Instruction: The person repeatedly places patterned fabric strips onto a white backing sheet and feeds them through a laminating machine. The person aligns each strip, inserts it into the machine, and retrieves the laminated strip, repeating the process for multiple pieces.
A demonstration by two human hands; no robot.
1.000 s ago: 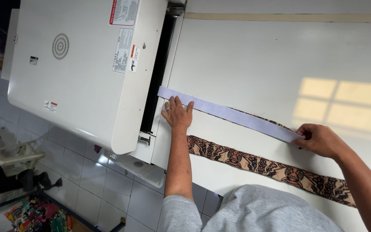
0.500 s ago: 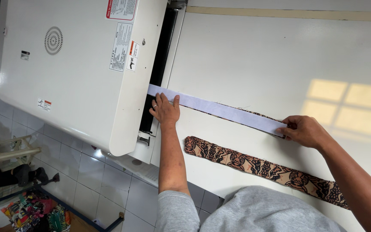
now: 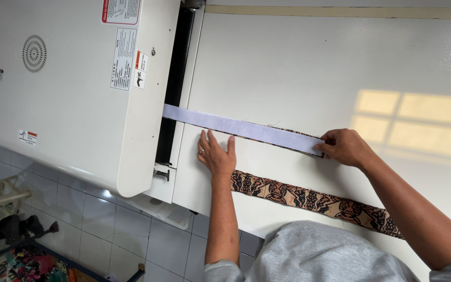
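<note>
Pinching the white strip's (image 3: 241, 127) end, right hand (image 3: 346, 147) grip closed; left hand (image 3: 216, 155) flat, table (image 3: 314, 68) bare beyond

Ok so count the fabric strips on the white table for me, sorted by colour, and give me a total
Pale lavender strip, feeding into the white machine under the left hand and right hand: 1
Brown and black patterned strip, lying apart on the table: 1
Total: 2
</note>
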